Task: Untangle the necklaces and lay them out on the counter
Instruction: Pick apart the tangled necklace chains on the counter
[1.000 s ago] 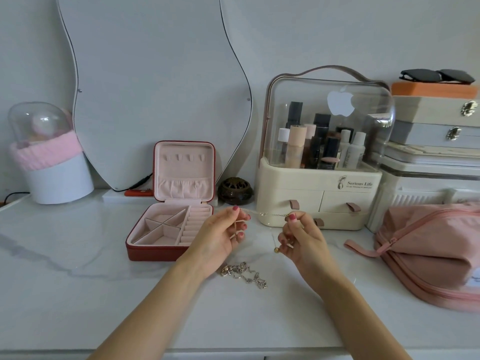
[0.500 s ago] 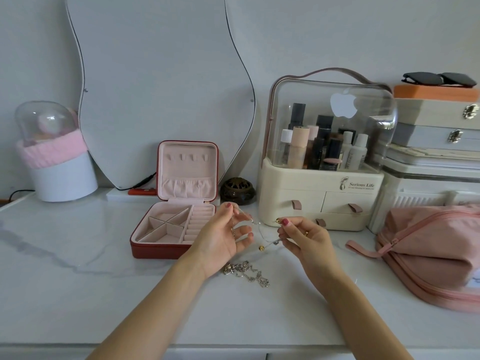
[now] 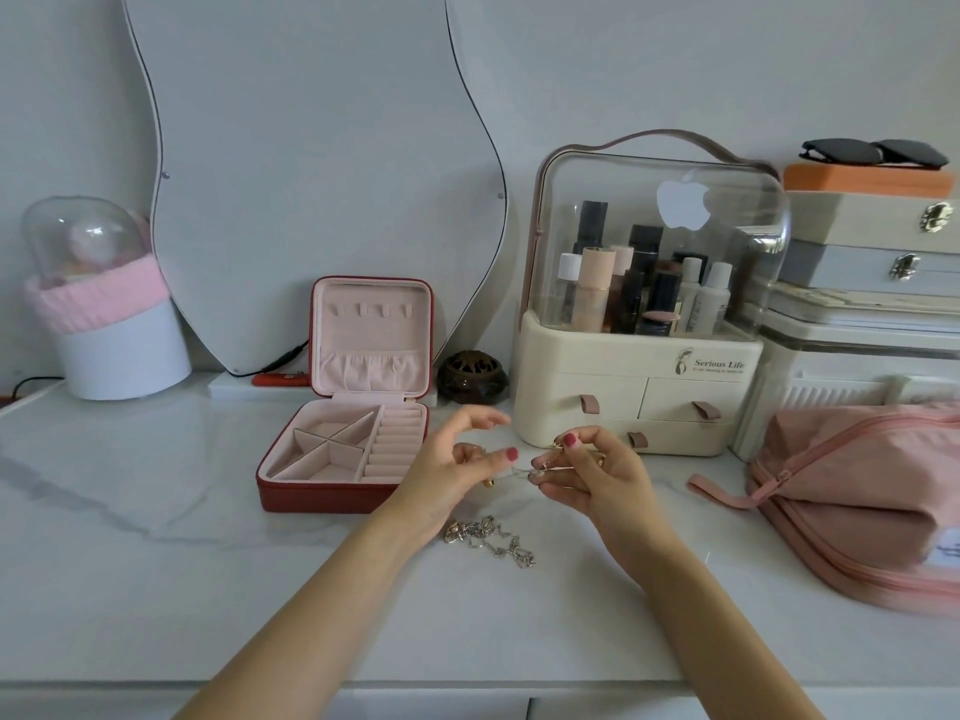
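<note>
Head view: jewelry box (image 3: 343, 454) seemingly empty.

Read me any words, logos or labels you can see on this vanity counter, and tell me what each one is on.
"Serious Life": printed on the cream cosmetic organizer, above its drawers.
A smaller line under it: too small to read.
White apple-shaped logo, no words: on the organizer's clear cover.
White tag on the pink bag: unreadable.
Bottle labels inside the organizer: too blurred.

Jewelry box (image 3: 343, 454) left of organizer (image 3: 634, 387); chain pile (image 3: 488, 540) in front
</note>
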